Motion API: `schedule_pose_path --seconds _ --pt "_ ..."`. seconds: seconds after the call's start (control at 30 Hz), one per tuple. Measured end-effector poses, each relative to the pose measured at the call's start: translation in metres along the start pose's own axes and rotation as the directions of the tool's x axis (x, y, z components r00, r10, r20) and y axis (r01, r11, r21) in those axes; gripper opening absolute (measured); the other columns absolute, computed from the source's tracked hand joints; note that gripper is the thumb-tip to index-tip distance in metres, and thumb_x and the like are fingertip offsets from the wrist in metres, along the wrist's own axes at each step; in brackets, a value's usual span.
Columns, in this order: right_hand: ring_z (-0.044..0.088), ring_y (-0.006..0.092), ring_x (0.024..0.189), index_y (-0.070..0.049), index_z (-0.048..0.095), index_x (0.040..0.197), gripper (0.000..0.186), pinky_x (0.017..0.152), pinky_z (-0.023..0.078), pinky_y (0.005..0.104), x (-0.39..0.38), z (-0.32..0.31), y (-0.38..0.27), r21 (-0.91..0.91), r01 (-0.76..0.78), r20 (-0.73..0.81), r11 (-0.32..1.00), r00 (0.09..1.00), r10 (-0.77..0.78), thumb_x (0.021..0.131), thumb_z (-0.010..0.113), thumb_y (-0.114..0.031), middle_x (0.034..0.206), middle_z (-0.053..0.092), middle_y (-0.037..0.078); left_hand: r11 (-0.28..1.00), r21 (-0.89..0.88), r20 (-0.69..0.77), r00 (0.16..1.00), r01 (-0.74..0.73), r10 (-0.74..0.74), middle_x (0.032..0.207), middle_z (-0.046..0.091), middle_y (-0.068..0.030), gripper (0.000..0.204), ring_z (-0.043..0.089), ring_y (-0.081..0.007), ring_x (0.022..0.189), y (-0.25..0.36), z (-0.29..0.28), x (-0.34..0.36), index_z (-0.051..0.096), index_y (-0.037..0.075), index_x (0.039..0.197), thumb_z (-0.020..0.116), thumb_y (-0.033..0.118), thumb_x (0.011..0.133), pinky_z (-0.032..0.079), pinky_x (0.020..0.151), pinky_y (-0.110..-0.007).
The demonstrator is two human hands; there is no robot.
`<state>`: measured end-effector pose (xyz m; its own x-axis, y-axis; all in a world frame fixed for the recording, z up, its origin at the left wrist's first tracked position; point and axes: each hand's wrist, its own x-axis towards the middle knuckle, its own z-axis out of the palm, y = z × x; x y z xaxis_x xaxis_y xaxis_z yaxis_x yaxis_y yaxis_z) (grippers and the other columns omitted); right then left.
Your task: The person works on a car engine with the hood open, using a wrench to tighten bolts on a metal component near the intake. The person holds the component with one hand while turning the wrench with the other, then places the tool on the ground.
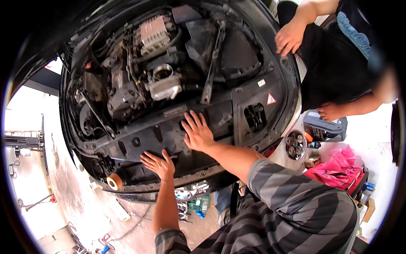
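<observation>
Both of my hands rest on the black plastic cover (139,146) along the front of an open car engine bay. My left hand (159,164) lies with fingers spread near the cover's front edge and holds nothing. Farther up and to the right, my right hand (197,132) is flat on the same cover, fingers apart, just below a small label plate (175,111). Beyond it sits the engine, with a round metal throttle opening (163,71) and a silvery metal housing (165,87). A roll of tape (114,181) stands at the front left corner.
A co-worker in dark clothes (327,67) stands at the right, one hand (291,37) by the fender edge. Past the car's right front are a grey-black plastic cover (325,125), a round metal tray (295,144) and pink cloth (338,163). A green tool case (198,203) lies below the bumper.
</observation>
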<state>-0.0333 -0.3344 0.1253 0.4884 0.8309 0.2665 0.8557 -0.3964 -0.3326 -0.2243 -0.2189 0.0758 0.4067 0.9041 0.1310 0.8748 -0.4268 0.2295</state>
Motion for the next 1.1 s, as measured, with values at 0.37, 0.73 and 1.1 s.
schedule_pose_path --seconds 0.37,0.73,1.1 --pt "0.029 0.0378 0.135 -0.003 0.049 0.125 0.043 0.109 0.026 0.0521 0.023 -0.035 0.005 0.167 -0.002 0.084 0.986 0.996 -0.012 0.086 0.056 -0.019 0.140 0.038 0.018 0.964 -0.236 -0.424 0.880 0.123 -0.216 0.135 0.033 -0.0185 0.049 0.030 -0.0381 0.129 0.044 0.001 0.178 0.036 0.002 0.128 0.054 0.032 0.094 0.020 0.108 -0.058" --pt "0.050 0.0361 0.118 -0.003 0.050 0.120 0.036 0.099 0.042 0.0433 0.379 -0.084 0.207 0.178 0.032 -0.299 0.984 0.954 0.024 0.086 0.058 -0.012 0.124 0.051 0.018 0.994 -0.110 -0.290 0.957 -0.015 -0.017 0.141 0.032 -0.0222 0.044 0.030 -0.0416 0.133 0.067 -0.012 0.211 0.037 0.002 0.130 0.049 0.021 0.092 0.017 0.112 -0.059" --pt "0.056 0.0287 0.116 -0.005 0.055 0.125 0.062 0.099 0.044 0.0377 0.681 -0.001 0.356 -0.037 0.001 0.309 0.999 0.951 0.010 0.078 0.072 -0.041 0.124 0.058 0.017 0.953 -0.298 -0.243 0.970 -0.058 -0.017 0.134 0.036 -0.0289 0.052 0.036 -0.0441 0.122 0.088 -0.008 0.227 0.045 -0.002 0.120 0.047 0.043 0.094 0.024 0.105 -0.059"
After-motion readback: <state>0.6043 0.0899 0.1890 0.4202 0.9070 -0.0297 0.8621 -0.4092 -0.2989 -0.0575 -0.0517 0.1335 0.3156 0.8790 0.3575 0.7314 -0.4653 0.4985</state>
